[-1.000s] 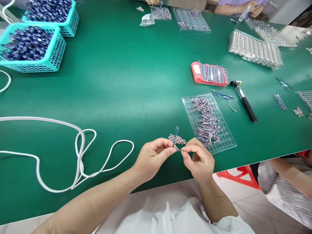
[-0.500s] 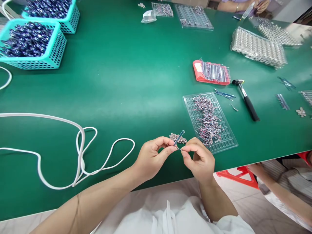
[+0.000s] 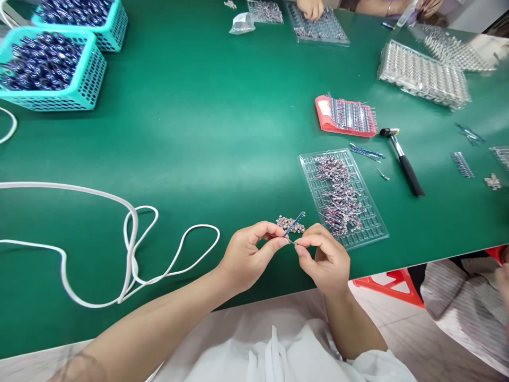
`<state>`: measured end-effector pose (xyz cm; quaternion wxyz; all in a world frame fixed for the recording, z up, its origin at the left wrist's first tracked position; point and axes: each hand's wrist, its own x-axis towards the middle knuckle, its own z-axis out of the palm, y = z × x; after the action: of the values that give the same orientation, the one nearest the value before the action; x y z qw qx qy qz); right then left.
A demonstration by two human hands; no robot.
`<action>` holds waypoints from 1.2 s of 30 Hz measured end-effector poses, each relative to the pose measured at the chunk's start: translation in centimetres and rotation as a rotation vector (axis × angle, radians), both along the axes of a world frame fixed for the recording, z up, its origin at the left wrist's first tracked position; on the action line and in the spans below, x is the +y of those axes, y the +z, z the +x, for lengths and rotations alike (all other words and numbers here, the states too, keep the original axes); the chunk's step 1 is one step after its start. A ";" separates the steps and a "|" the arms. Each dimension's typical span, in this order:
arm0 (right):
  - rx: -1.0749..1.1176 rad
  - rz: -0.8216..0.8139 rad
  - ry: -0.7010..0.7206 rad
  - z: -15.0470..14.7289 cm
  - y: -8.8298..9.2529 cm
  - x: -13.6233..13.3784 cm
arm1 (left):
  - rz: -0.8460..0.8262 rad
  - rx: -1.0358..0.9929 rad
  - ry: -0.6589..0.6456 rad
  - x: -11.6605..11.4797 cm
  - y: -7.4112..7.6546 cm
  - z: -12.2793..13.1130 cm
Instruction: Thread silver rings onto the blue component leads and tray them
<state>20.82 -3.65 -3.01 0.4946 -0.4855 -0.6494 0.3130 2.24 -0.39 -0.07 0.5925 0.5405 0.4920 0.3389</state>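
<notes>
My left hand (image 3: 254,254) pinches a thin blue strip (image 3: 295,223) between thumb and fingers, its free end slanting up to the right. Close by, my right hand (image 3: 326,259) is closed in a pinch at a tiny part by the strip's lower end, too small to name. Just beyond my fingertips lies a little pile of small round metallic pieces (image 3: 285,223). To the right of it, a clear plastic tray (image 3: 374,225) bears a heap of small components with thin wire leads (image 3: 340,196).
A rubber-headed hammer (image 3: 406,167), loose blue strips (image 3: 366,152) and a red-wrapped bundle of leaded parts (image 3: 350,116) lie right. White cable (image 3: 131,249) loops at left. Turquoise baskets (image 3: 89,85) hold dark shiny pieces. Another person's hand (image 3: 310,8) is over a far tray (image 3: 318,34).
The blue strip's free end has tilted slightly to the right; my hands stay nearly in place. Another person's hand has come over the far tray. The person at right has drawn an arm back.
</notes>
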 end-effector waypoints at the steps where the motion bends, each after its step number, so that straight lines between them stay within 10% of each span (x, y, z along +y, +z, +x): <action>1: 0.001 -0.003 -0.001 0.0 0.0 0.0 | 0.003 0.006 -0.002 0.0 0.1 0.0; 36: 0.183 -0.269 0.229 1.5 0.3 0.4 | 0.079 0.027 -0.160 0.3 0.7 -0.2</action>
<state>22.27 -3.25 -2.68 0.4433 -0.4397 -0.6052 0.4938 2.00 -0.08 0.67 0.5893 0.6052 0.4415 0.3025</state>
